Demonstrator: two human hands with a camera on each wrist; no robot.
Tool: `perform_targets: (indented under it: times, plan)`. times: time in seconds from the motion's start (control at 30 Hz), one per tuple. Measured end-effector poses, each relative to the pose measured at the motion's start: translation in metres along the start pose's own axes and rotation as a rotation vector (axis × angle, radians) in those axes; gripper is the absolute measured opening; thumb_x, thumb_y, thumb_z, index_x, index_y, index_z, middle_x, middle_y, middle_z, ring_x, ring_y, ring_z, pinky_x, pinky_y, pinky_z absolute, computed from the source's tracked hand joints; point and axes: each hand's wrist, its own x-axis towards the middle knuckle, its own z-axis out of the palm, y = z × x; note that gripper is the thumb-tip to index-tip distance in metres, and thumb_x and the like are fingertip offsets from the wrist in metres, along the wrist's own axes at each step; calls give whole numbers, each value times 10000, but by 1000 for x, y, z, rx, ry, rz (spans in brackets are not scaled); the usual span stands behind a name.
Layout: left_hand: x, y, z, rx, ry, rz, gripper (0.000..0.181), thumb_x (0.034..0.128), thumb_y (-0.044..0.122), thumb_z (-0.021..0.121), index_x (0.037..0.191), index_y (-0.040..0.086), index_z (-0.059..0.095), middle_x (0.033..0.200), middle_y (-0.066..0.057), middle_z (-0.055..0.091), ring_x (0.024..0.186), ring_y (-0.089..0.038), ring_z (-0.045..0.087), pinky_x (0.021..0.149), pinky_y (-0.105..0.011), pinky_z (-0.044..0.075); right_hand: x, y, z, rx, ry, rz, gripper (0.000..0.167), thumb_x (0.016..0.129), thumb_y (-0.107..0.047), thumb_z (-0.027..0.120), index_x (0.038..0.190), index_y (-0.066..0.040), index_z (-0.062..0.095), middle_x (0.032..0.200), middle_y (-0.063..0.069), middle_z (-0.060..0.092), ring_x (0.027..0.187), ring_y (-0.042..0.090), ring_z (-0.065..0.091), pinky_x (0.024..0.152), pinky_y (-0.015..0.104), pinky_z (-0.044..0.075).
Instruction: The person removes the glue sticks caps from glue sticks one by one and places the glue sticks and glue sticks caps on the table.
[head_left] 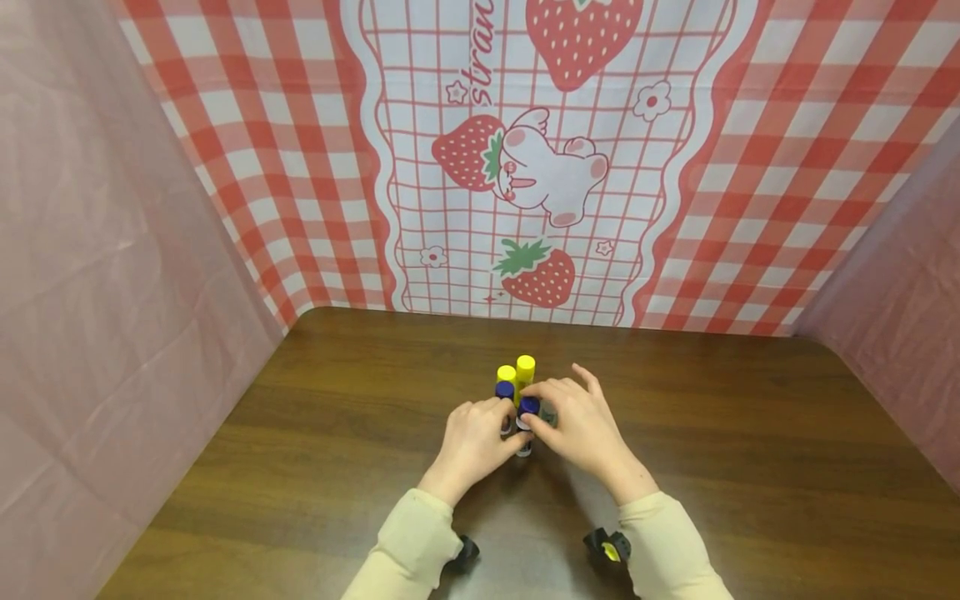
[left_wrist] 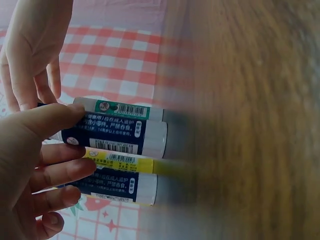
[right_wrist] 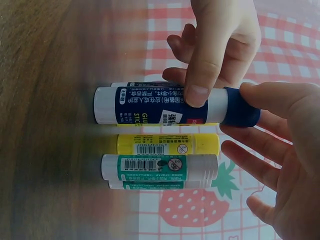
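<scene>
A navy glue stick (right_wrist: 150, 106) with a blue cap (right_wrist: 241, 107) stands upright at the front of a small cluster on the table. My left hand (head_left: 474, 442) holds its body between thumb and forefinger, the other fingers lying loosely bent beside it. From above, my right hand (head_left: 579, 423) pinches the blue cap with thumb and forefinger, its remaining fingers spread. A second navy glue stick (left_wrist: 112, 185) is close behind my left fingers. Yellow glue sticks (head_left: 526, 368) stand at the back of the group, and green-labelled glue sticks (right_wrist: 145, 167) on the right, partly hidden by my right hand.
The brown wooden table (head_left: 315, 433) extends around the cluster. Behind it hangs a red-and-white checked strawberry cloth (head_left: 300, 167), with pink cloth (head_left: 112, 292) at the sides. Dark wrist devices (head_left: 606, 546) sit below both sleeves, near the tabletop.
</scene>
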Motion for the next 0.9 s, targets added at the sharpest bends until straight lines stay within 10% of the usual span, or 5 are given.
perform_targets:
  times: [0.6,0.9]
  plan:
    - [4,6,-19,-140,25,-76,216,714,353,669,771,181,552,608,80,548,490,-45,398,469,-185,305,0,0,-4,107,110,-15,272,777,-264,699,1009,-131,653,947,-12,669,916,173,600,1063,511,156]
    - [11,2,-33,-127,139,-4,203,712,320,693,840,178,626,747,59,627,628,-58,501,577,-218,385,-1,3,-3,341,236,-11,302,771,-139,709,1049,-57,626,954,50,669,928,212,609,1041,535,192]
